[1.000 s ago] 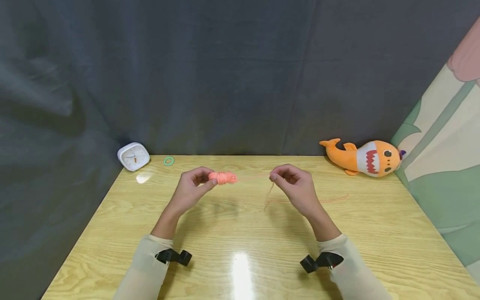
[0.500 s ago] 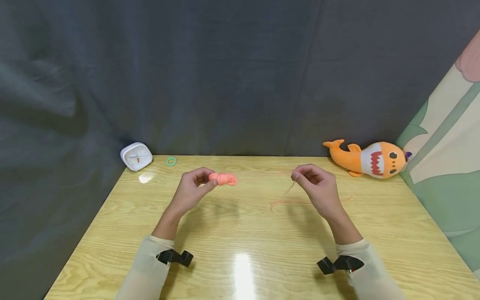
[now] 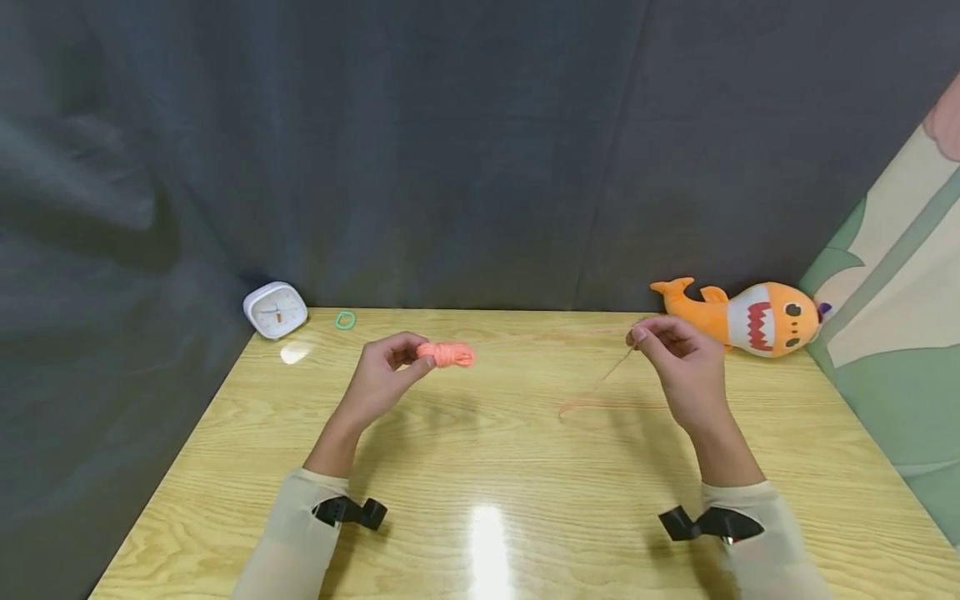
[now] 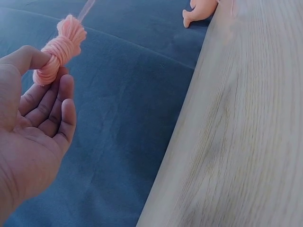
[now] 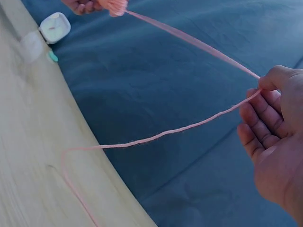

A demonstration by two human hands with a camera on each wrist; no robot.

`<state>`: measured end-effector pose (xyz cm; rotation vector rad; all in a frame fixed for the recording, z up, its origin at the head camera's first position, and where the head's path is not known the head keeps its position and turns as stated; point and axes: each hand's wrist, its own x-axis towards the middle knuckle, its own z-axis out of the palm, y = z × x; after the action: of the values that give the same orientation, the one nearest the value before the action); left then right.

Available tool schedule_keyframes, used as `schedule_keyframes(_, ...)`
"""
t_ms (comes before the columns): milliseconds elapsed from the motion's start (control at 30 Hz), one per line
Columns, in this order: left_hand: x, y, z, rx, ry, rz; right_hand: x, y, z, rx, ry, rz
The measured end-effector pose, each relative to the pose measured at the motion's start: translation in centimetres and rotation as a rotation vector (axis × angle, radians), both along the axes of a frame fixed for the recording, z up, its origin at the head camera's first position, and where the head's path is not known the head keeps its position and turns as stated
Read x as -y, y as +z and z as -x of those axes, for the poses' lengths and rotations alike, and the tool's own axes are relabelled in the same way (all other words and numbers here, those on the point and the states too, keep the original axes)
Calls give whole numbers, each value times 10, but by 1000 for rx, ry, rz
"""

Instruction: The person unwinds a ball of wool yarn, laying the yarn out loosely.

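My left hand [image 3: 386, 379] pinches one end of a small bundle of coral-pink yarn [image 3: 450, 355] above the table. In the left wrist view the yarn bundle [image 4: 61, 49] shows wraps round its middle and loops at its far end. A single strand runs from it to my right hand [image 3: 686, 371], which pinches it between thumb and fingertips. From there the yarn strand [image 5: 175, 131] sags down and trails on the tabletop. In the right wrist view the stretch between both hands is blurred.
A white alarm clock [image 3: 275, 310] stands at the table's back left corner, with a green ring [image 3: 345, 320] beside it. An orange shark plush toy [image 3: 772, 319] lies at the back right, partly behind my right hand. A dark curtain [image 3: 450, 150] hangs behind the wooden table [image 3: 420, 533].
My right hand has moved to the right, away from the left, drawing out a longer strand of yarn. The left hand keeps its place with the bundle.
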<state>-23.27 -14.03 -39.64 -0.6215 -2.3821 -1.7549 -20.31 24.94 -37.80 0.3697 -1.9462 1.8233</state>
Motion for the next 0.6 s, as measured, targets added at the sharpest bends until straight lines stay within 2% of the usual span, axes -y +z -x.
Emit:
schedule_keyframes(233,1,4,0,-6,22,-10,-14,7,-2,-13,-19,137)
schedule_keyframes(400,4,5,0,-8,43,-8,-22,12,0,-81,-6,249)
schedule_keyframes(600,4,4,1,-4,38,-1,-36,16,0,-155,29,392)
